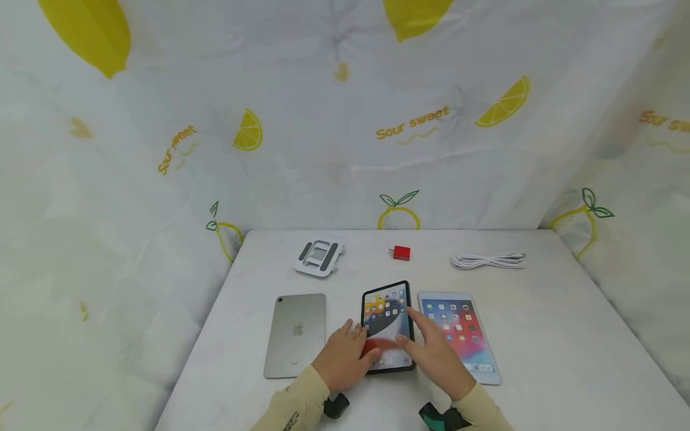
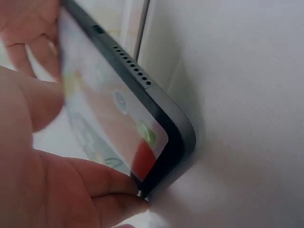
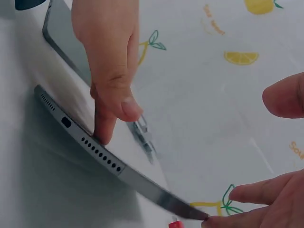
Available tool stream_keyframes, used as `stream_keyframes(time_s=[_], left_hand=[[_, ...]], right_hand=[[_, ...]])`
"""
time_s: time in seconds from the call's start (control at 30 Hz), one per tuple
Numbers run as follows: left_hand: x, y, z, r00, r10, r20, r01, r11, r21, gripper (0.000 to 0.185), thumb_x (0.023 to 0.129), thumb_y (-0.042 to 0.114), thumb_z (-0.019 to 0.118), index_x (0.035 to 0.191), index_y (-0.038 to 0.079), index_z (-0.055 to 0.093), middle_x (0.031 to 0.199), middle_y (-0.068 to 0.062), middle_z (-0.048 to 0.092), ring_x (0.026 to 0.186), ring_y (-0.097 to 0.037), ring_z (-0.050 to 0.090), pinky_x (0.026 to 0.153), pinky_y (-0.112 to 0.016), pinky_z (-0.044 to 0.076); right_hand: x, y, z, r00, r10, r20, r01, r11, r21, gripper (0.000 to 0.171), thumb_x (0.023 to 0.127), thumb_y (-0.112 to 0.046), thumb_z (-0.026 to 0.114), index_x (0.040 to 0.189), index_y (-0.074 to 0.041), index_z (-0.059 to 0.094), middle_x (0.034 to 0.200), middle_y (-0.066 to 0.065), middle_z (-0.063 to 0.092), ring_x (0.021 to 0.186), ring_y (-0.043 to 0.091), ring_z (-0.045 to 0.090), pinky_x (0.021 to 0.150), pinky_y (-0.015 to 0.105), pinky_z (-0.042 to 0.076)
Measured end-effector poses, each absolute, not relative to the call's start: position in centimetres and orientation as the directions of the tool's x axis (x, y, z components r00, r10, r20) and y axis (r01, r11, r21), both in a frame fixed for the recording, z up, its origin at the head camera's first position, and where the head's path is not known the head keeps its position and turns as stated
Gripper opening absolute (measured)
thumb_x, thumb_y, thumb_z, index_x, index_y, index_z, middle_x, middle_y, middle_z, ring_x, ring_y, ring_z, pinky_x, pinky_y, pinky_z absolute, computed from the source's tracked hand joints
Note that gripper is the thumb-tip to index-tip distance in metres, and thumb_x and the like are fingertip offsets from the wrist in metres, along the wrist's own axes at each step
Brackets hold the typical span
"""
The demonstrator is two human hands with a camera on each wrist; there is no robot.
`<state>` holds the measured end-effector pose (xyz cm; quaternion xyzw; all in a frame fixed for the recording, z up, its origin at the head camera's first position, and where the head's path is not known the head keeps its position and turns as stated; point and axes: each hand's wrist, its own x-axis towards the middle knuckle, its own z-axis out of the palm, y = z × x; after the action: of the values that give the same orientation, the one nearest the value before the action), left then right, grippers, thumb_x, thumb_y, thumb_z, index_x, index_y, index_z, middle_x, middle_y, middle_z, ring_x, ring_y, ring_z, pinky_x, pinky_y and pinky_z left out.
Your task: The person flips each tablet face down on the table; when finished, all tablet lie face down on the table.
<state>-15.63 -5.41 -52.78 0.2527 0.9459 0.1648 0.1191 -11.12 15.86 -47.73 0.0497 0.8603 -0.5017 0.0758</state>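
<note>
A dark-edged tablet [image 1: 388,326] with its screen lit lies upright in front of me, between both hands. The fingertips of my left hand [image 1: 342,356] touch its left edge, and the thumb reaches over the lower part of the screen. Along the right edge, fingertips of my right hand [image 1: 439,356] touch the tablet, with the thumb spread over the screen. In the left wrist view, the tablet's port edge [image 2: 128,59] and rounded corner show beside the left fingers. From the right wrist view, the right hand [image 3: 266,204] has straight fingers at the tablet's edge and its thumb apart.
A silver tablet [image 1: 296,335] lies face down on the left; a white tablet [image 1: 458,326] with a lit screen lies on the right. Behind them are a folding stand [image 1: 319,258], a red charger plug [image 1: 401,253] and a bundled white cable [image 1: 487,261]. A lemon-print sheet hangs behind the table.
</note>
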Motion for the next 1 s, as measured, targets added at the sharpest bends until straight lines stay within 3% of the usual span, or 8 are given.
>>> stream_keyframes(time_s=[0.17,0.3,0.37,0.53,0.63,0.7,0.83,1.0], left_hand=[[-15.8,-5.4,-52.6,-0.833,0.534,-0.148,0.397,0.761,0.513,0.088,0.107,0.074,0.029,0.154,0.006,0.057,0.152,-0.005,0.061,0.142,-0.029,0.050,0.115,-0.050,0.045],[-15.9,-5.7,-52.0,-0.841,0.534,-0.086,0.382,0.699,0.605,0.084,0.107,0.074,0.030,0.155,0.010,0.057,0.142,0.000,0.067,0.128,-0.022,0.058,0.102,-0.047,0.055],[-15.9,-5.9,-51.7,-0.842,0.538,-0.039,0.384,0.649,0.657,0.081,0.107,0.073,0.035,0.163,0.014,0.048,0.150,0.000,0.061,0.133,-0.022,0.057,0.105,-0.049,0.053],[-15.8,-7.3,-50.7,-0.800,0.586,0.132,0.477,0.487,0.732,0.068,0.112,0.053,0.047,0.171,0.024,0.027,0.170,0.004,0.035,0.146,-0.024,0.046,0.117,-0.052,0.043],[-15.5,-8.5,-50.3,-0.786,0.587,0.197,0.522,0.458,0.720,0.057,0.116,0.035,0.049,0.169,0.020,0.035,0.170,0.004,0.037,0.144,-0.022,0.046,0.116,-0.049,0.043],[-15.4,-9.2,-50.1,-0.796,0.565,0.219,0.524,0.459,0.717,0.052,0.115,0.026,0.048,0.165,0.014,0.041,0.167,0.001,0.041,0.142,-0.022,0.047,0.116,-0.049,0.044],[-15.3,-10.8,-50.1,-0.830,0.502,0.245,0.510,0.503,0.698,0.048,0.113,0.024,0.055,0.157,0.004,0.053,0.159,-0.006,0.053,0.139,-0.025,0.052,0.113,-0.051,0.046],[-15.2,-12.3,-50.2,-0.872,0.442,0.209,0.453,0.569,0.686,0.049,0.108,0.024,0.067,0.152,0.003,0.059,0.147,-0.007,0.063,0.134,-0.024,0.057,0.108,-0.051,0.051]], right_hand=[[-10.6,15.0,-46.7,-0.992,-0.090,-0.092,0.052,0.379,-0.924,0.078,0.105,-0.034,0.069,0.168,-0.008,0.032,0.171,0.024,0.029,0.154,0.053,0.027,0.113,0.076,0.032],[-10.9,14.1,-47.0,-0.975,-0.223,-0.016,-0.047,0.275,-0.960,0.078,0.109,-0.032,0.065,0.170,-0.007,0.025,0.174,0.017,0.024,0.158,0.046,0.024,0.119,0.069,0.028],[-11.1,13.7,-47.4,-0.961,-0.275,0.014,-0.081,0.234,-0.969,0.075,0.111,-0.031,0.060,0.171,-0.007,0.021,0.175,0.016,0.021,0.159,0.045,0.021,0.119,0.067,0.030],[-11.8,13.0,-48.1,-0.936,-0.348,0.058,-0.127,0.177,-0.976,0.066,0.116,-0.024,0.046,0.170,-0.002,0.016,0.175,0.019,0.020,0.159,0.045,0.019,0.118,0.063,0.031],[-12.4,12.7,-48.8,-0.916,-0.397,0.055,-0.123,0.148,-0.981,0.063,0.118,-0.024,0.038,0.170,0.000,0.011,0.175,0.019,0.020,0.160,0.040,0.018,0.120,0.060,0.026],[-12.7,12.4,-49.4,-0.912,-0.410,0.018,-0.095,0.169,-0.981,0.062,0.119,-0.028,0.035,0.171,-0.002,0.012,0.174,0.020,0.021,0.160,0.041,0.019,0.120,0.062,0.026],[-13.0,12.1,-50.8,-0.916,-0.384,-0.116,-0.027,0.349,-0.937,0.069,0.118,-0.045,0.034,0.170,-0.002,0.020,0.172,0.024,0.024,0.157,0.047,0.022,0.120,0.069,0.025],[-13.1,12.3,-51.9,-0.900,-0.382,-0.212,0.008,0.470,-0.883,0.079,0.115,-0.051,0.039,0.166,0.007,0.024,0.170,0.030,0.022,0.157,0.050,0.018,0.123,0.070,0.018]])
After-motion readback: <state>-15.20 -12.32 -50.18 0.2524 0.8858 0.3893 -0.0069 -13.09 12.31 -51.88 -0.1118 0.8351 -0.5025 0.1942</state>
